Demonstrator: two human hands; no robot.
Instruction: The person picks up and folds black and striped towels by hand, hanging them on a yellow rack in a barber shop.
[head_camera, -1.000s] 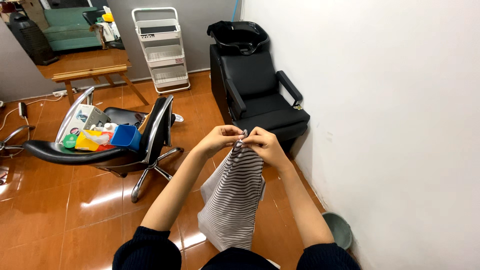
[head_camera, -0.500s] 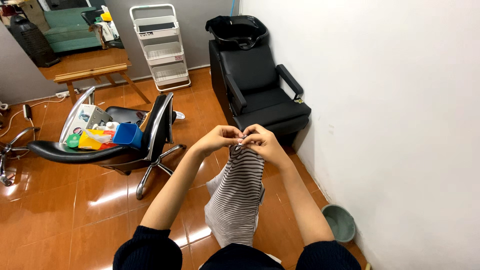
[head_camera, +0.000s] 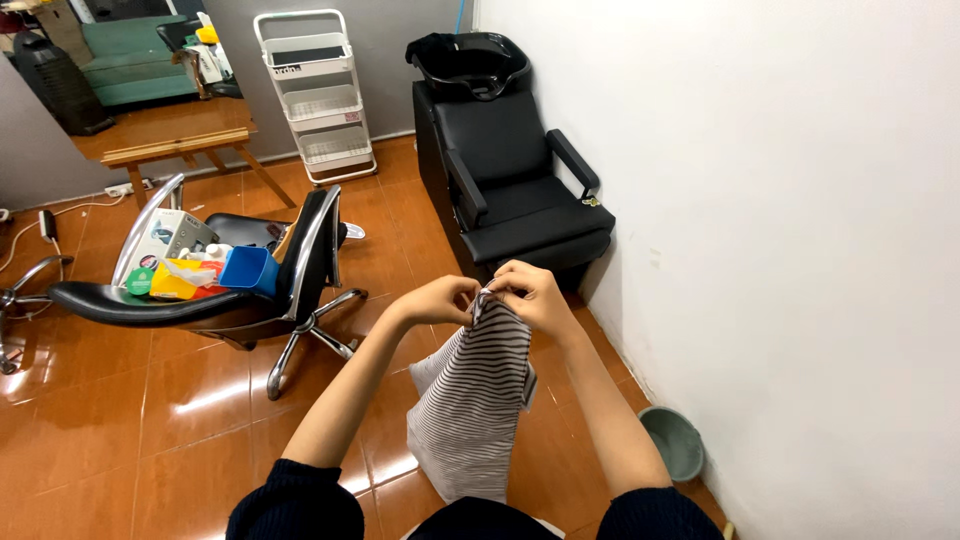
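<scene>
Now both my hands, left (head_camera: 437, 300) and right (head_camera: 530, 292), stay pinched on the striped cloth's (head_camera: 472, 405) top edge; it hangs right of the swivel chair (head_camera: 235, 290), barely shifted.

A black swivel chair (head_camera: 200, 300) is loaded with coloured containers (head_camera: 205, 272); a white trolley (head_camera: 318, 95), a black shampoo chair (head_camera: 510, 170) and a green bucket (head_camera: 672, 442) are seen.

Left hand (head_camera: 437, 300) and right hand (head_camera: 528, 293) pinch the top edge of a striped cloth (head_camera: 474, 405) that hangs down; a black swivel chair (head_camera: 215, 300) stands left, loaded with colourful items
</scene>
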